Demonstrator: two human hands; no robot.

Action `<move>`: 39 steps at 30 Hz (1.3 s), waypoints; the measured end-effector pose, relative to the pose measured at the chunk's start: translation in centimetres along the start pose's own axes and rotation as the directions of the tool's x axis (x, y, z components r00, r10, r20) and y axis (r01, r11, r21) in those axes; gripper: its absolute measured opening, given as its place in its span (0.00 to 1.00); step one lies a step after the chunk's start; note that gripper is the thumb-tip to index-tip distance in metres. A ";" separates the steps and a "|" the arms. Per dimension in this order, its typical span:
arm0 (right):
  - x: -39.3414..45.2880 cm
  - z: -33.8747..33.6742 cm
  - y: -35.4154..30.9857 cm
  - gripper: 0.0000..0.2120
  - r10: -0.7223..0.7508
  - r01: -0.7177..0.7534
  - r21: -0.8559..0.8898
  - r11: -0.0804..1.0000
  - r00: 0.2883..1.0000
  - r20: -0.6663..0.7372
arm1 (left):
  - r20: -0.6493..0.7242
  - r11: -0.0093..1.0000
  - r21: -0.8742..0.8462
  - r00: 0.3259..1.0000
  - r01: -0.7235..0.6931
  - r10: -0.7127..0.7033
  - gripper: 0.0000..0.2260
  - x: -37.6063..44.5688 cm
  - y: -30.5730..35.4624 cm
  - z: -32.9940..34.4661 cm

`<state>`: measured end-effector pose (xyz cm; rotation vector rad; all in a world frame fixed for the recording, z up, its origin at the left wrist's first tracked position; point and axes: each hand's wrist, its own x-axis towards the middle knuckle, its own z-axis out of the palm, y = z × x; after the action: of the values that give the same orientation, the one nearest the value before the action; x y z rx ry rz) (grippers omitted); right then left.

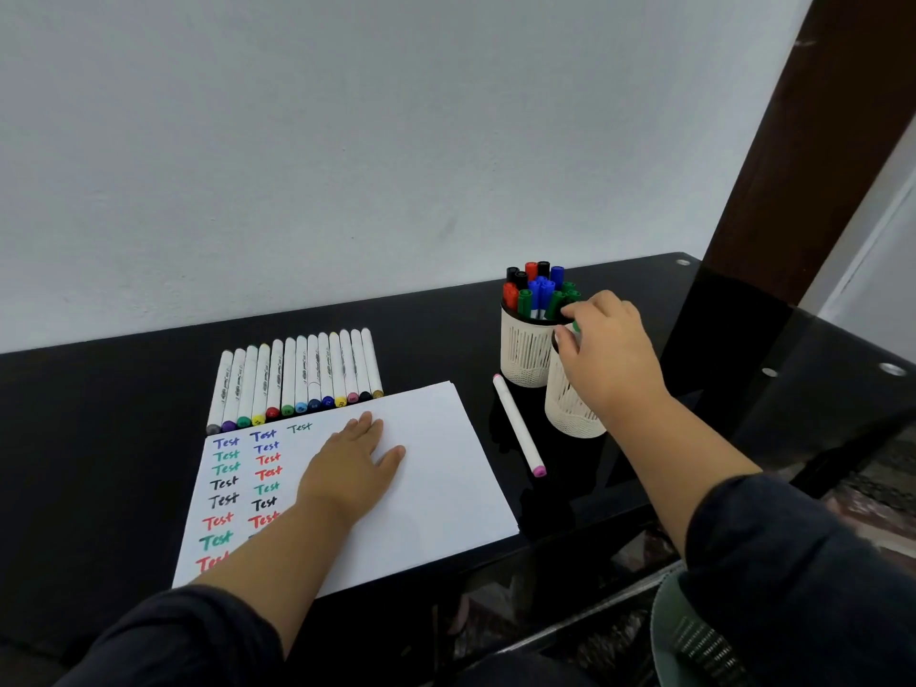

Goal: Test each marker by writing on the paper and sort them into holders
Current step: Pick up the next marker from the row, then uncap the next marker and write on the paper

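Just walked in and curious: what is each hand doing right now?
Left hand: open, fingers flat, pressing on the paper.
Right hand: fingers curled round a green marker at the nearer holder.

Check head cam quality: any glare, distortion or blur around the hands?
Head view: wide-angle bowing curves the black glass table edge and the wall line; the glossy top mirrors the holders; lighting soft, no hard shadows; the left hand on the paper is sharp; the right hand at the nearer holder is slightly soft.
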<state>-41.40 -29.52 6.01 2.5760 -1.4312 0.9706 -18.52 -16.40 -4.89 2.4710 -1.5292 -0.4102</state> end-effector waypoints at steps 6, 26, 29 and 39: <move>0.4 -0.1 -0.7 0.03 -0.286 0.270 -0.175 0.947 0.955 -0.074 | 0.067 1.000 0.000 0.997 -0.026 0.025 0.27 -0.2 -0.4 -1.4; 2.5 9.7 -7.4 0.05 -0.584 0.597 -0.056 0.800 0.797 0.156 | -0.093 1.000 -0.009 0.996 0.016 -0.016 0.25 -1.8 -4.9 -2.6; 2.8 11.6 -8.4 0.11 -0.608 0.631 -0.029 0.775 0.759 0.233 | -0.107 1.000 -0.019 0.994 0.004 -0.006 0.26 -1.5 -5.3 -2.3; 4.2 16.0 -10.1 0.20 -0.598 0.698 -0.039 0.715 0.640 0.482 | -0.163 0.998 -0.060 0.987 -0.021 0.011 0.25 -1.2 -5.8 -1.9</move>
<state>-23.94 -32.01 -1.99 2.8638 -0.4505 0.1078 -13.50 -12.74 -4.78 2.3794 -1.4484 -0.2423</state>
